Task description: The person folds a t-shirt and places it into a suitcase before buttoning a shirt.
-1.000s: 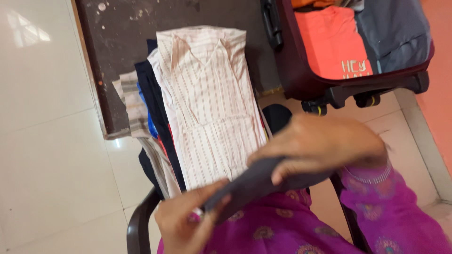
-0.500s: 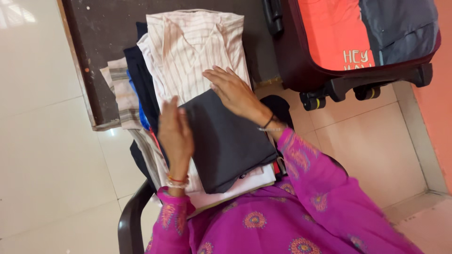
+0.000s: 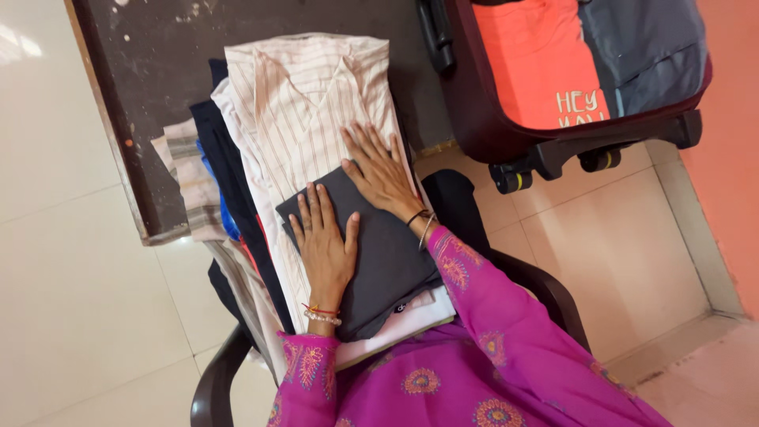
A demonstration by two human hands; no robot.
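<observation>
The folded dark grey garment (image 3: 379,253) is now being pressed flat on top of the clothes pile; a second ago it was being held up between both hands above the lap, and half a second ago it was just being laid down with the hands at its edges. Judged from that change, placing is done and smoothing is being carried out.

The left hand (image 3: 326,247) is being laid palm-down on the grey garment's left part, fingers spread and straight, nothing gripped. The right hand (image 3: 381,168) is being rested flat too, fingers released and fanned, partly on the grey garment's far corner and partly on the striped white shirt (image 3: 312,111) beneath it. Bangles are being worn on both wrists, and magenta patterned sleeves (image 3: 466,273) are being seen.

The grey garment is being shown as a neat, roughly rectangular fold, matte, smooth, without visible wrinkles, sitting slightly askew on the near end of the stack. Under it, the striped shirt is lying lengthwise, with navy, blue, red and plaid layers (image 3: 213,166) peeking out at the left side. The pile is being carried by a dark brown plastic chair (image 3: 217,379), pushed against a dark speckled table (image 3: 150,87). An open maroon suitcase (image 3: 482,119) with an orange top (image 3: 538,63) and a grey item inside is standing well apart, at upper right, on the pale tiled floor (image 3: 71,300).
</observation>
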